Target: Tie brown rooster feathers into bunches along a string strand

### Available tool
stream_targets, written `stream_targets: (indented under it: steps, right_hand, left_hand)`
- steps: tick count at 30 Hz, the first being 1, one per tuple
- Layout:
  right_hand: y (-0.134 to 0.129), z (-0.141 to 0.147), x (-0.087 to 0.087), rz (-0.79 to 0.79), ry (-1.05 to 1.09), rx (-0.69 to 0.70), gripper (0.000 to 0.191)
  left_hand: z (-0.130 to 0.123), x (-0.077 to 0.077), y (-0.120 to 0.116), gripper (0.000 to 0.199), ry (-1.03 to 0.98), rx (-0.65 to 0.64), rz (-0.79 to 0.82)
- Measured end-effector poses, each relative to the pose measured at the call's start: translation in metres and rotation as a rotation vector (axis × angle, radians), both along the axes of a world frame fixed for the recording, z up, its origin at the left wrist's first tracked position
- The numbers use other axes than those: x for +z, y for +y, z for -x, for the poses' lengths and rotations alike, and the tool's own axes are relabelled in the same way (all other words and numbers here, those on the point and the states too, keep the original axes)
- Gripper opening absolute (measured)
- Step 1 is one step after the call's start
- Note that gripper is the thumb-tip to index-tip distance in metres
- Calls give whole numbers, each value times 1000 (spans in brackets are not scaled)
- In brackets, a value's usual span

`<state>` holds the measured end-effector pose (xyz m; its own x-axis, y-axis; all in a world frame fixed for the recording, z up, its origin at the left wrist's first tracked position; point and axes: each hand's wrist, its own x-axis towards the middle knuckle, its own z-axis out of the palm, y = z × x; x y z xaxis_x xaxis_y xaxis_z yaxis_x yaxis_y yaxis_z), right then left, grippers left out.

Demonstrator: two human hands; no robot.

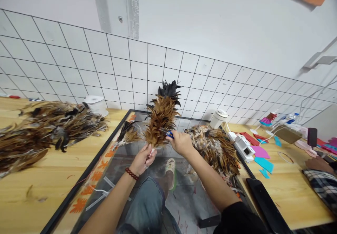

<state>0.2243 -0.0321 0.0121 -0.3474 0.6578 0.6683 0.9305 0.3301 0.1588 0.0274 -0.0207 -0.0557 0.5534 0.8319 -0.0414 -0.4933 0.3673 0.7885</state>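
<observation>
Above the glass-topped table stands a feather duster (163,113) with brown feathers and a black tuft at its far end. Its near end is pinched in my left hand (144,158), closed around the feather bases. My right hand (181,143) is closed on small blue-handled scissors (170,134), whose metal blades lie against the brown feathers just above my left hand. Loose dark and brown feathers (129,135) lie left of the duster. A larger pile of mottled feathers (214,146) rests to the right, beside my right forearm.
More feather bundles (63,121) spread on the wooden table at left, near a white spool (95,104). A white lidded container (219,117), power strip (243,146) and black phone-like slab (267,204) stand right. A wire grid backs the table; another person's plaid sleeve (321,185) shows far right.
</observation>
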Motion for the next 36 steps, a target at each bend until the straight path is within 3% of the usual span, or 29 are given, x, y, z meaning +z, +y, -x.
stream_targets:
  steps: [14, 18, 21, 24, 27, 30, 32, 34, 36]
  right_hand:
    - [22, -15, 25, 25, 381, -220, 44]
    - [42, -33, 47, 9, 627, -230, 41]
    - [57, -56, 62, -27, 932, -240, 46]
    - [56, -69, 60, -102, 1143, -244, 48]
    - [33, -54, 34, -108, 893, -118, 43]
    - [6, -20, 0, -6, 257, 183, 43]
    - [-3, 0, -14, 82, -90, 329, 42]
    - [0, 10, -14, 137, -193, 268, 43]
    - [11, 10, -2, 157, -82, 16, 45]
  left_hand:
    - [2, 2, -2, 42, -47, -89, 38]
    - [0, 2, -3, 42, 37, -34, -26]
    - [0, 0, -2, 43, 141, 30, -88]
    - [-1, 0, -2, 44, 137, 15, -85]
    - [-2, 3, -3, 42, 111, 57, -81]
    - [-4, 4, -4, 40, 130, 90, -68]
    - [-4, 3, -4, 40, 141, 34, -48]
    - [-3, 1, -4, 40, 133, -42, -40]
    - [-1, -1, -3, 39, 105, -110, -46]
